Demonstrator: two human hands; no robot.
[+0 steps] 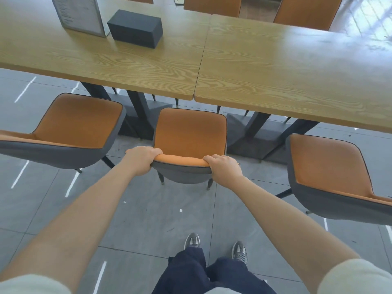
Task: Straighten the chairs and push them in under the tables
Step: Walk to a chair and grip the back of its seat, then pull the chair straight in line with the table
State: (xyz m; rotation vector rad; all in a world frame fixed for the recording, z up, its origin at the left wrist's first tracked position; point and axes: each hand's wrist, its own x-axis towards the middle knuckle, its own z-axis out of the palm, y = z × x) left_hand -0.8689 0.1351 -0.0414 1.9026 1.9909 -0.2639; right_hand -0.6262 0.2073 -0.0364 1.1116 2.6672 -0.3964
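Orange leatherette covered the seat and inner back of the middle chair [191, 132], with a grey moulded shell behind and thin dark legs splayed on the tiled floor [148, 209]. It stood facing the seam where the left bench [106, 60] met the right bench [297, 71]. Its seat front lay near their near edges and, as far as I could judge, was not yet tucked under.

The left hand [141, 160] clasped the left end of the backrest's padded top rim, fingers curled over it. The right hand [224, 167] clasped the right end the same way.

The chair looked fairly light and stiff, with a rim soft enough to give a sure, non-slip hold. Those 2 top corners seemed the best purchase for steering. A high push could tip it, though, or make the narrow feet snag in the tile joints. The dark pedestal bases under both benches might also catch its legs.

The left chair [78, 124] and right chair [324, 164], of the same make, sat skewed and out from the near edges.

Both bench tops were pale, strongly grained wood with rounded corners. A matt black box [135, 28] and a framed menu stand [78, 13] stood toward the left bench's far side.
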